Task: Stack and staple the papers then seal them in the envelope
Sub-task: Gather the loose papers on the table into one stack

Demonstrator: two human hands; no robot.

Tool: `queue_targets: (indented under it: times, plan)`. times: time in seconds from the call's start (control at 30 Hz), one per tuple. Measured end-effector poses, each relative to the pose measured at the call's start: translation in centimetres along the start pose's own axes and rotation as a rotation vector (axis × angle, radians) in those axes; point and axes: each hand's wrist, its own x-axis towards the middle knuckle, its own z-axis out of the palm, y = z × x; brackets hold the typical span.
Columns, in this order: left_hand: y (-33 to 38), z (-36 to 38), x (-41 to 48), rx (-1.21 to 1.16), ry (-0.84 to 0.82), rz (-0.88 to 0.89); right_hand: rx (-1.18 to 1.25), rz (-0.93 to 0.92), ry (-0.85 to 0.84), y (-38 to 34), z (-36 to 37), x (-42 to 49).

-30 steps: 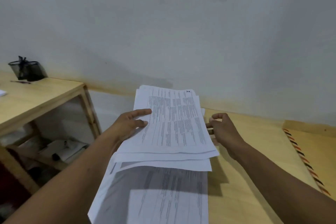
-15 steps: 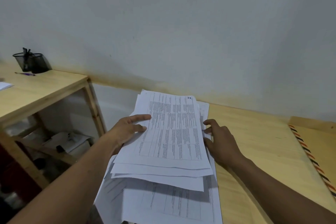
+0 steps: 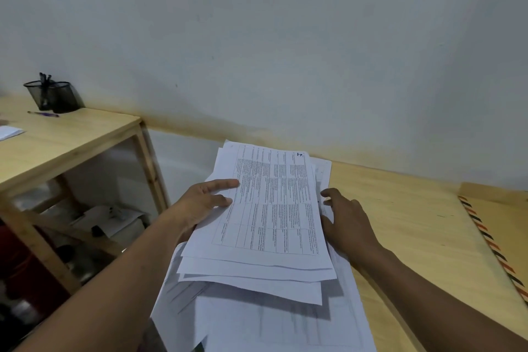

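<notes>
While a loose sheaf of printed papers [image 3: 265,223] fills the lower middle of the frame, the left hand [image 3: 204,203] grips its left edge, thumb and forefinger lying flat on the top sheet and the remaining fingers hidden beneath. That top sheet carries a ruled table of small text and a handwritten mark in its far right corner. Several sheets fan out unevenly below it, and more papers lie underneath, running off the bottom edge. The right hand [image 3: 347,223] rests at the right edge of the sheaf with fingers loosely spread, touching the lower sheets and the wooden table [image 3: 405,223]; it grasps nothing. At the right edge of the frame a brown envelope [image 3: 503,231] with a striped border lies flat on that table, well apart from the papers. In the upper left, a second wooden desk [image 3: 71,137] holds a black mesh pen cup [image 3: 53,96], with a purple pen [image 3: 43,114] lying just in front of it.
</notes>
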Motion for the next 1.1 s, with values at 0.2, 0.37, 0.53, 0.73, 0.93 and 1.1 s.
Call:
queue_targets:
  times: [0.2,0.37,0.53,0.73,0.93,1.1]
  plan:
    - [0.0,0.6,-0.1,0.0,-0.032,0.014,0.213,0.054,0.064,0.8,-0.7,0.0]
    - [0.0,1.7,0.3,-0.018,-0.086,0.0,0.608,0.212,0.229,1.3,-3.1,1.5]
    - [1.8,4.4,0.6,0.017,-0.062,0.081,0.803,0.149,0.289,-0.9,-7.3,3.2]
    - [4.3,7.0,1.3,0.007,-0.108,0.143,0.923,0.088,0.224,-2.7,-11.9,5.4]
    - [5.4,8.1,1.5,-0.067,-0.145,0.157,0.82,0.093,0.235,-3.5,-13.7,6.3]
    - [5.3,6.3,0.5,-0.072,-0.134,0.102,0.961,0.23,0.079,-4.7,-12.2,5.3]
